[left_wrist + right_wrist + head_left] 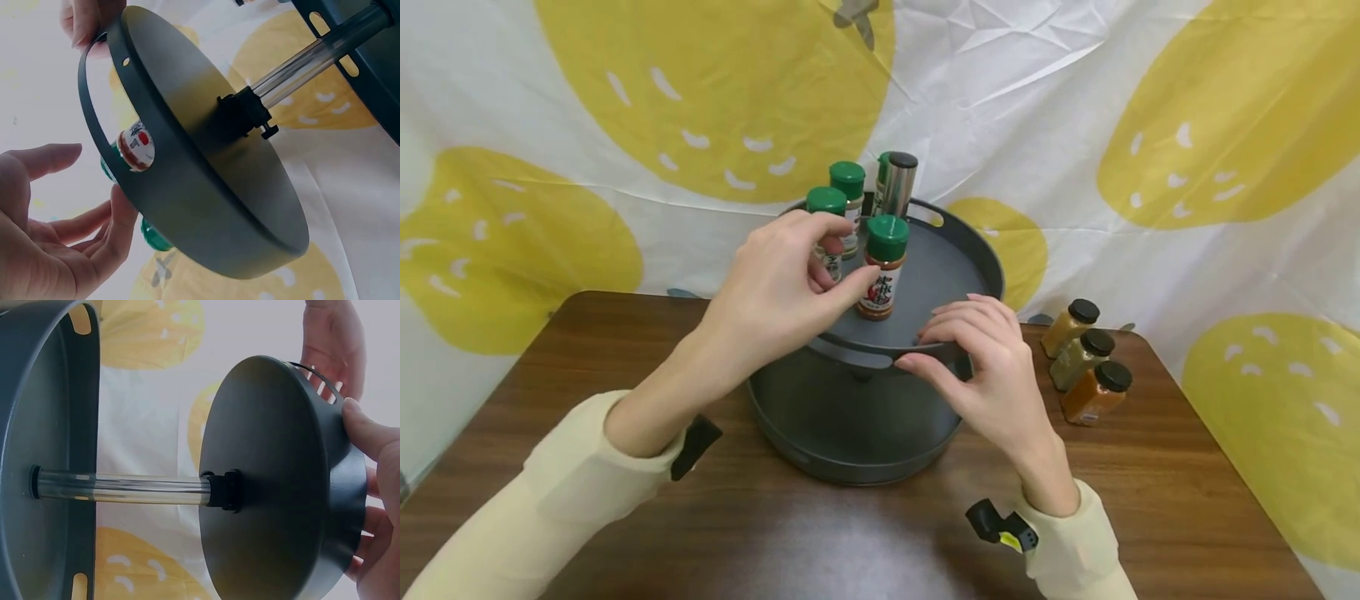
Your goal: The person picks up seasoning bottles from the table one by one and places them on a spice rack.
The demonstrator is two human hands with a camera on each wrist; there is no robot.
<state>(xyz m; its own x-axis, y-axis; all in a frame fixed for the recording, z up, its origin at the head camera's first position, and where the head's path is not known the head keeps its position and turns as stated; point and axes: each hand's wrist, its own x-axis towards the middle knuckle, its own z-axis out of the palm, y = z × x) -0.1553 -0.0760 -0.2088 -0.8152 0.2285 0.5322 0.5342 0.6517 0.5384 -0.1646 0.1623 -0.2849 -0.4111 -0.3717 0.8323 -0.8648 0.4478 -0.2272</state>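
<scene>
Left hand (778, 279), thumb and fingers apart, just beside front green-capped bottle (883, 279); right hand (988, 367) clamped on rim of upper tray (951, 265)

White cloth (1015, 108), yellow print, behind brown table (850, 533).

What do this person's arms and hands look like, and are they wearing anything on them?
The left hand and right hand are bare, without gloves. The left sleeve and right sleeve are plain pale cream. A small black device sits at each cuff: the left device looks plain, the right device carries a bright yellow patch.
</scene>
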